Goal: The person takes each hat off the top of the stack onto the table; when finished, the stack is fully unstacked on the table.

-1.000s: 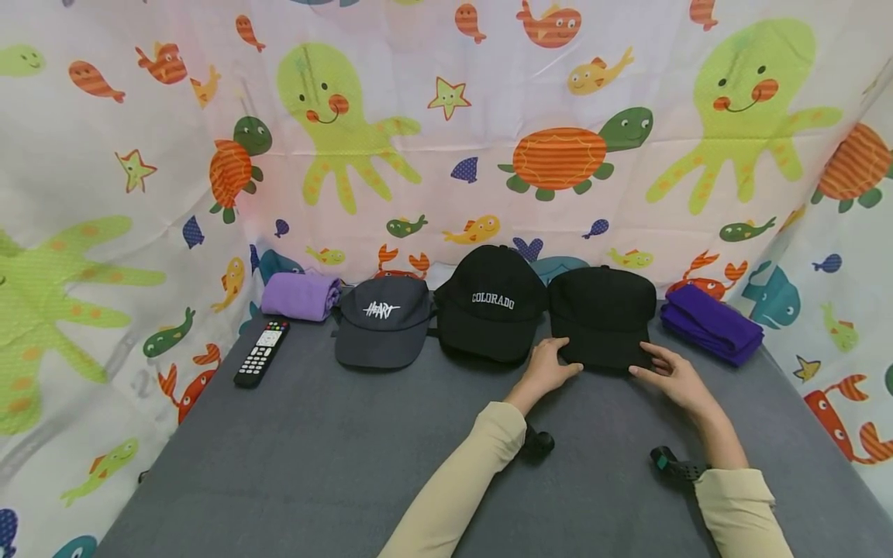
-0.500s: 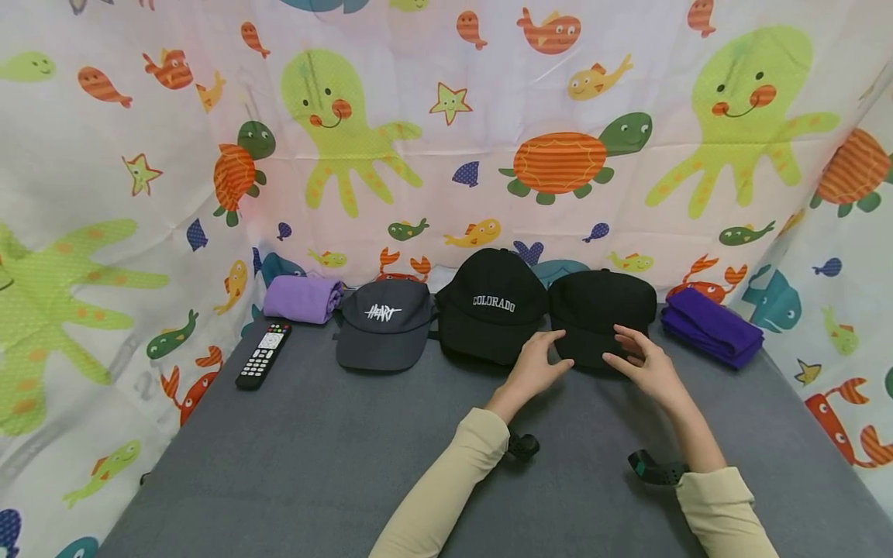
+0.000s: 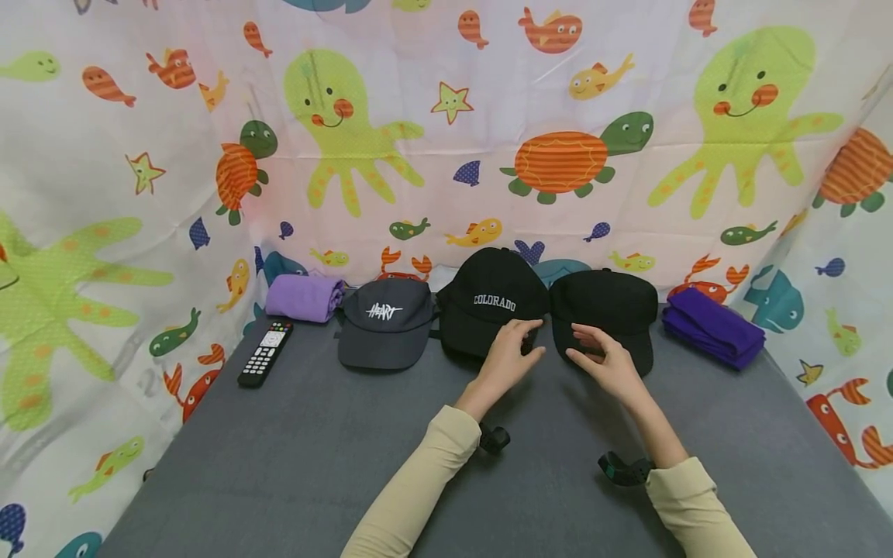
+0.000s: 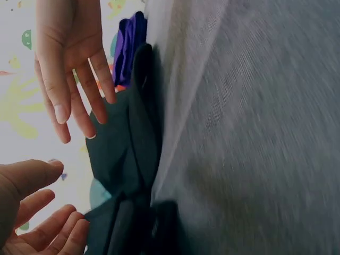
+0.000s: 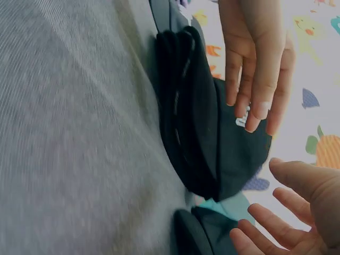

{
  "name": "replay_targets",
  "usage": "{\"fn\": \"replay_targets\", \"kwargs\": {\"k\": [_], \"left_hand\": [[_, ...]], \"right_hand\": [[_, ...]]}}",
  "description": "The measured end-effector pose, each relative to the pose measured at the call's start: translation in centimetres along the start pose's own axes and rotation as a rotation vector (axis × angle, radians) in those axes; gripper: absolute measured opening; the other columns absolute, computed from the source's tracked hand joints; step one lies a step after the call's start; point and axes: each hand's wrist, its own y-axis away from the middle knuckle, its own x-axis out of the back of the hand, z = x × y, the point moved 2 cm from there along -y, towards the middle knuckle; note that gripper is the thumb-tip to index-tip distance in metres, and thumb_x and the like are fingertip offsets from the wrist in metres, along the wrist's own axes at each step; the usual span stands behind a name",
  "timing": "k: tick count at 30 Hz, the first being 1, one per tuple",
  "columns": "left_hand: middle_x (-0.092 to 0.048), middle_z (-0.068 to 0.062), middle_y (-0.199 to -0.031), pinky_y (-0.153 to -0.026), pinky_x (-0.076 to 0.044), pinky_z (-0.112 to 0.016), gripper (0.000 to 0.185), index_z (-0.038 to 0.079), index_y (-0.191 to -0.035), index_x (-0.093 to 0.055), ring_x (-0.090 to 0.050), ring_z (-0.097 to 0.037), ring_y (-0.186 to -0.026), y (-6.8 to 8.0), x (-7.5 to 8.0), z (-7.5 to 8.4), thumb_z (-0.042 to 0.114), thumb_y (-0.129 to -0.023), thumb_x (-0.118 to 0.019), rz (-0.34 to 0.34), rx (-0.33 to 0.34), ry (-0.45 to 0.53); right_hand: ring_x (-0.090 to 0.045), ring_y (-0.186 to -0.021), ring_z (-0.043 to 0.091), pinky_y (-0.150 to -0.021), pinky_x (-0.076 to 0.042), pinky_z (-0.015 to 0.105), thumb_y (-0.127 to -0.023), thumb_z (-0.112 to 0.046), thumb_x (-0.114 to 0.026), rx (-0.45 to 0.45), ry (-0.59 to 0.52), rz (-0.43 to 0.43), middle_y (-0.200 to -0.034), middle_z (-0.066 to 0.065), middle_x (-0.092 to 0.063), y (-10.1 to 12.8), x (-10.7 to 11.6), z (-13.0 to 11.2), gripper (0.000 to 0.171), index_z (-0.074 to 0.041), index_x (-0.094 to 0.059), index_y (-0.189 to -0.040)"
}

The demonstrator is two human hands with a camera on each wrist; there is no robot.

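Observation:
In the head view my left hand [image 3: 501, 364] hovers before the brim of a black cap lettered COLORADO [image 3: 491, 271], holding nothing. Its fingers are loosely bent, thumb apart. My right hand [image 3: 608, 368] is over the front of a plain black cap [image 3: 603, 298], overlapping its brim, fingers relaxed and palm turned inward. The two palms face each other across a gap, as the left wrist view shows with the left hand [image 4: 37, 212] below the right hand [image 4: 74, 64]. A dark grey cap with white lettering [image 3: 384, 337] sits left of the COLORADO cap.
A folded lilac cloth [image 3: 303, 298] and a black remote control [image 3: 265, 355] lie at the left end of the row. On the right is a folded dark purple cloth [image 3: 711, 327]. A sea-animal print curtain [image 3: 412, 163] rises behind the grey table [image 3: 293, 473].
Both hands have left the plain black cap's brim and moved left. The left hand now overlaps the COLORADO cap's brim in the head view. The caps stay in place.

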Motion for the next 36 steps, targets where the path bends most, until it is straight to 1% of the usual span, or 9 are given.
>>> {"fn": "replay_targets", "kwargs": {"k": [7,11,16,19,22,25,27,32,36], "left_hand": [[-0.055,-0.004,-0.119,-0.084,-0.046,-0.030,0.040,0.018,-0.127,-0.058,-0.048,-0.019,-0.105,0.2,1.9,-2.1,0.019,-0.087,-0.066,0.071,0.001,-0.070],[-0.055,-0.004,-0.116,-0.084,-0.045,-0.033,0.037,0.017,-0.123,-0.061,-0.047,-0.021,-0.103,0.3,3.0,-3.5,0.017,-0.086,-0.067,0.124,0.006,-0.075],[-0.054,-0.004,-0.117,-0.090,-0.042,-0.039,0.035,0.016,-0.121,-0.062,-0.045,-0.022,-0.107,0.2,4.1,-5.3,0.017,-0.086,-0.066,0.161,0.036,-0.072],[-0.053,-0.004,-0.119,-0.093,-0.041,-0.040,0.036,0.017,-0.122,-0.061,-0.044,-0.023,-0.109,0.1,4.6,-6.4,0.019,-0.087,-0.066,0.166,0.064,-0.076],[-0.052,-0.006,-0.120,-0.092,-0.041,-0.040,0.037,0.016,-0.123,-0.060,-0.044,-0.025,-0.110,-0.1,5.1,-7.2,0.020,-0.087,-0.066,0.170,0.101,-0.071],[-0.050,-0.010,-0.122,-0.093,-0.042,-0.042,0.039,0.014,-0.124,-0.059,-0.043,-0.028,-0.110,-0.3,5.5,-8.0,0.022,-0.086,-0.067,0.179,0.145,-0.055],[-0.048,-0.013,-0.124,-0.094,-0.041,-0.043,0.042,0.012,-0.125,-0.057,-0.042,-0.030,-0.112,-0.4,5.7,-8.4,0.024,-0.086,-0.067,0.180,0.176,-0.038],[-0.044,-0.017,-0.130,-0.099,-0.038,-0.044,0.049,0.009,-0.130,-0.051,-0.039,-0.032,-0.117,-1.0,5.8,-9.7,0.031,-0.088,-0.064,0.150,0.239,-0.028],[-0.044,-0.020,-0.132,-0.099,-0.037,-0.047,0.052,0.008,-0.132,-0.049,-0.039,-0.036,-0.118,-1.4,5.8,-10.5,0.034,-0.089,-0.062,0.122,0.261,-0.029]], "right_hand": [[-0.049,-0.117,0.038,-0.089,-0.046,0.051,-0.091,-0.025,-0.061,-0.005,0.006,-0.002,-0.131,0.023,-0.049,-1.4,-2.1,-0.3,0.052,-0.007,-0.044,-0.136],[-0.049,-0.116,0.040,-0.089,-0.046,0.051,-0.090,-0.027,-0.061,-0.029,-0.025,-0.005,-0.133,0.023,-0.046,-2.1,-3.0,-0.3,0.055,-0.009,-0.040,-0.138],[-0.048,-0.116,0.043,-0.089,-0.047,0.050,-0.090,-0.029,-0.061,-0.072,-0.058,-0.005,-0.136,0.023,-0.042,-2.8,-4.1,0.0,0.059,-0.011,-0.036,-0.141],[-0.047,-0.117,0.043,-0.087,-0.048,0.050,-0.090,-0.030,-0.061,-0.093,-0.064,0.006,-0.138,0.023,-0.040,-3.2,-4.8,0.3,0.061,-0.011,-0.035,-0.142],[-0.047,-0.118,0.041,-0.085,-0.048,0.050,-0.089,-0.030,-0.062,-0.112,-0.076,0.023,-0.139,0.022,-0.038,-3.6,-5.3,0.6,0.062,-0.013,-0.034,-0.143],[-0.046,-0.119,0.040,-0.087,-0.047,0.050,-0.089,-0.032,-0.063,-0.134,-0.087,0.034,-0.141,0.022,-0.035,-4.1,-5.8,0.8,0.066,-0.015,-0.031,-0.144],[-0.046,-0.119,0.038,-0.089,-0.046,0.050,-0.088,-0.034,-0.063,-0.153,-0.096,0.036,-0.142,0.022,-0.033,-4.4,-6.1,1.0,0.071,-0.015,-0.026,-0.146],[-0.050,-0.115,0.035,-0.083,-0.048,0.048,-0.087,-0.038,-0.063,-0.204,-0.114,0.020,-0.144,0.023,-0.031,-5.1,-6.8,1.2,0.081,-0.017,-0.015,-0.149],[-0.050,-0.112,0.034,-0.080,-0.048,0.045,-0.087,-0.040,-0.063,-0.214,-0.116,-0.002,-0.144,0.023,-0.030,-5.3,-7.1,1.1,0.084,-0.018,-0.012,-0.150]]}}
